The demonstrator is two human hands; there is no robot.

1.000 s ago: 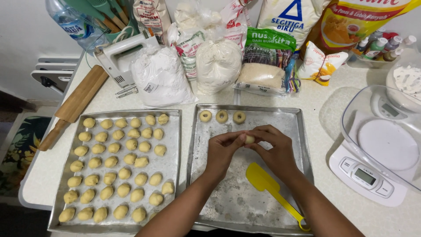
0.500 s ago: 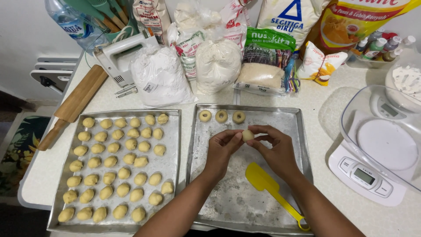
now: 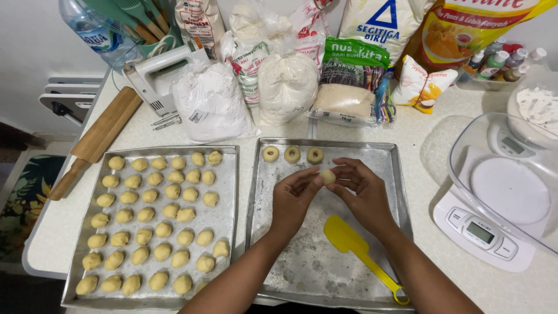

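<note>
Dough ball [image 3: 328,176] mostly hidden by fingertips of both hands; underside unseen. Forearms cut off at bottom edge. Scale bowl [image 3: 511,180] cut by right edge. Bags [image 3: 383,23] along back cropped at top. Small bottles [image 3: 500,58] too small to tell contents. Left tray's [image 3: 226,221] front corner clipped

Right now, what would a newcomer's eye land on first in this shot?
Probably the two hands at the centre: the left hand and right hand pinch a small dough ball between their fingertips over the right baking tray. Three ring-shaped dough pieces sit along that tray's far edge and a yellow spatula lies on it, while the left baking tray holds rows of dough balls.
</note>
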